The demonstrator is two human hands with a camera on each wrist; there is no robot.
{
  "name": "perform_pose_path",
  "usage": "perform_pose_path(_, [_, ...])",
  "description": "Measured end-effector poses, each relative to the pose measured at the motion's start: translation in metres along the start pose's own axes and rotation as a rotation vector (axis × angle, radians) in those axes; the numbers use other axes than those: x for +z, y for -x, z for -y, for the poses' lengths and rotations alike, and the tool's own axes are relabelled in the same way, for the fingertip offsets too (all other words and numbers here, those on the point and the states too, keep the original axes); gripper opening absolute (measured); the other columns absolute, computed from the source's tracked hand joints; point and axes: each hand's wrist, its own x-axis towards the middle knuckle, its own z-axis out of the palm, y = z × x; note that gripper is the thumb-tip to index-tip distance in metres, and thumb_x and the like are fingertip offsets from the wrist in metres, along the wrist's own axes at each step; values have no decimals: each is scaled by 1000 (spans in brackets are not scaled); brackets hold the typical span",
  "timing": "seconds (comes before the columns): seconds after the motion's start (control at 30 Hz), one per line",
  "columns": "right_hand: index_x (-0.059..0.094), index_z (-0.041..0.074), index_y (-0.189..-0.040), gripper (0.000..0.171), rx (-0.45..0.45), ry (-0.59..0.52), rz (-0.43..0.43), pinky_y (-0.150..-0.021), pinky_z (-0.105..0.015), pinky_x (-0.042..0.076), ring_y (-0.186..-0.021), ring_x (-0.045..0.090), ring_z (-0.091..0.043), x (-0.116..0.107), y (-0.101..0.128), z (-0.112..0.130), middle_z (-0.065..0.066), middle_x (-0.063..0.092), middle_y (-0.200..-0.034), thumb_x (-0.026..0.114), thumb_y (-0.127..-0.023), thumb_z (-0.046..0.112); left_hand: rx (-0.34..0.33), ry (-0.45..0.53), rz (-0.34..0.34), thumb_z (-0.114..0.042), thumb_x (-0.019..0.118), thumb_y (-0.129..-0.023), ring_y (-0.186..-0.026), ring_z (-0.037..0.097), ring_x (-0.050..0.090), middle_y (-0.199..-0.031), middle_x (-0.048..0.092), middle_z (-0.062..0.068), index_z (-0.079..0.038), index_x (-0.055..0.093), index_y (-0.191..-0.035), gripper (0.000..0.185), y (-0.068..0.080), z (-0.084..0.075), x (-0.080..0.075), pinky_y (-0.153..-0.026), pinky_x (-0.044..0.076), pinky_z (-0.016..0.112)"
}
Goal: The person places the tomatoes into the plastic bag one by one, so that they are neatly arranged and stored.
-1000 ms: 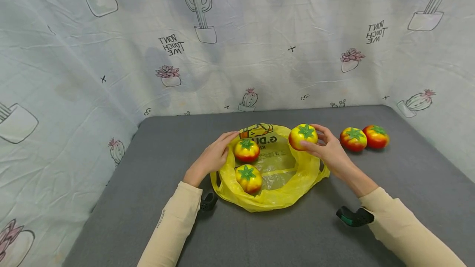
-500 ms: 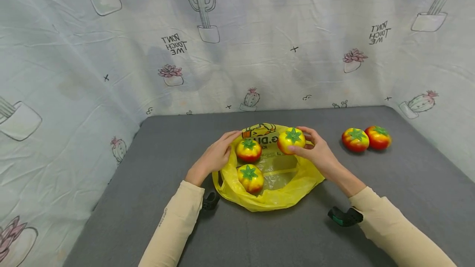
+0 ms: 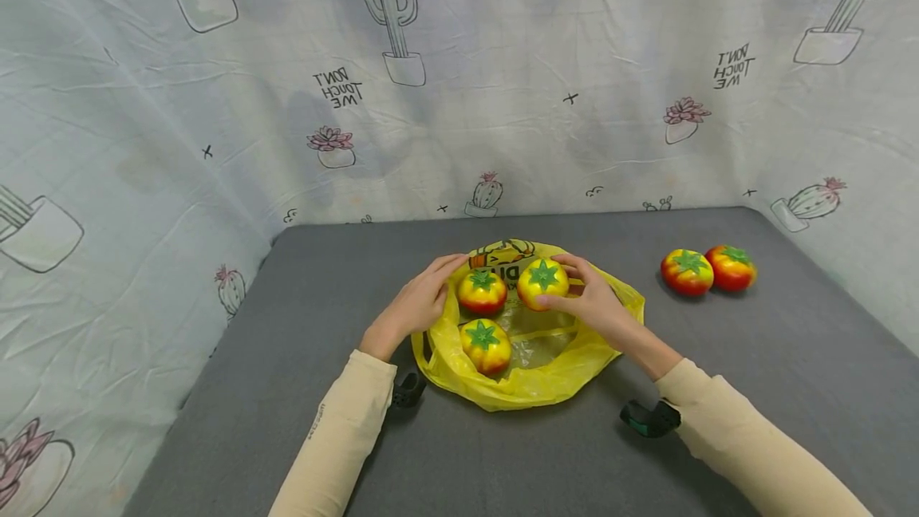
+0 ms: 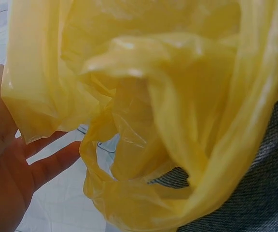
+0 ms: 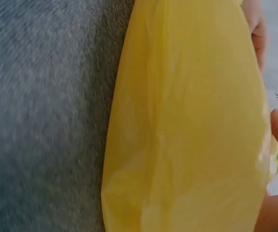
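Note:
A yellow plastic bag [image 3: 518,391] lies open on the grey table [image 3: 323,278], and it fills the left wrist view [image 4: 177,121] and the right wrist view [image 5: 187,135]. Two yellow-red toy tomatoes [image 3: 482,291] [image 3: 486,345] sit inside it. My right hand [image 3: 585,301] grips a third tomato [image 3: 542,283] just over the bag's far side, beside the upper one. My left hand [image 3: 420,301] holds up the bag's left rim; its fingers [image 4: 52,162] show behind the plastic.
Two more tomatoes [image 3: 687,271] [image 3: 731,266] lie side by side on the table at the right. A cloth printed with cacti [image 3: 459,102] hangs around the table's back and sides. Black wrist mounts [image 3: 649,417] sit under both sleeves.
My right hand has carried the tomato leftward and down, from over the bag's right rim to beside the upper tomato inside. The left hand has stayed on the rim.

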Motion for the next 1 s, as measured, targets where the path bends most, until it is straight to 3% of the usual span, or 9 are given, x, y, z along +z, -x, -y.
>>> perform_pose_path(0.17, [31,6,-146,77,-16,42,-15,-91,-43,45,-116,46,-38,7,-3,-4,-23,38,-138,74,-85,25,-1,-4,8,6,42,-97,-129,28,41,-148,34,11,-8,36,-148,54,0,-2,-1,-78,43,39])
perform_pose_path(0.4, [28,5,-148,81,33,70,-5,-91,-42,44,-114,47,-36,14,-5,-4,-24,39,-137,73,-85,29,-2,-5,13,5,42,-97,-127,27,43,-149,34,11,-9,36,-148,53,0,-2,-2,-69,42,36])
perform_pose_path(1.0, [27,1,-147,83,131,163,-65,-95,-46,41,-118,45,-35,26,-12,-8,-24,38,-139,73,-85,33,-2,-10,12,5,41,-97,-126,26,43,-149,34,9,-11,36,-148,54,2,-3,-1,-72,42,37])
